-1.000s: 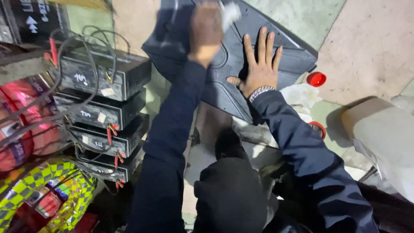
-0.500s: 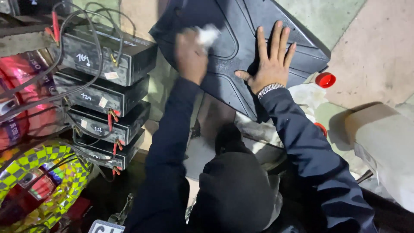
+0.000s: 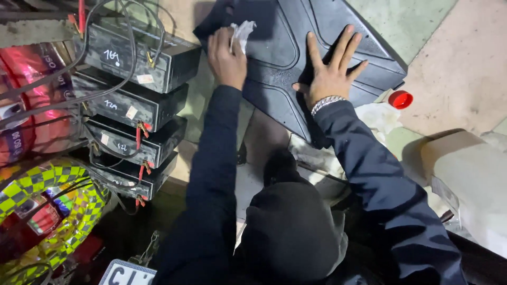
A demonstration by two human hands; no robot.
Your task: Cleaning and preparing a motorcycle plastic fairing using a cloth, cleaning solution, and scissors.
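Mid-wipe: the left hand (image 3: 226, 55) grips a white rag (image 3: 242, 32) on the black panel (image 3: 296, 58) lying on the floor beside stacked batteries (image 3: 132, 100), the right hand (image 3: 330, 74) splayed flat steadying it; unwiped areas likely come next.

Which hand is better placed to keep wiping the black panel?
Left. The left hand already grips the white cloth against the black panel; the right hand lies flat with fingers spread, apparently steadying it.
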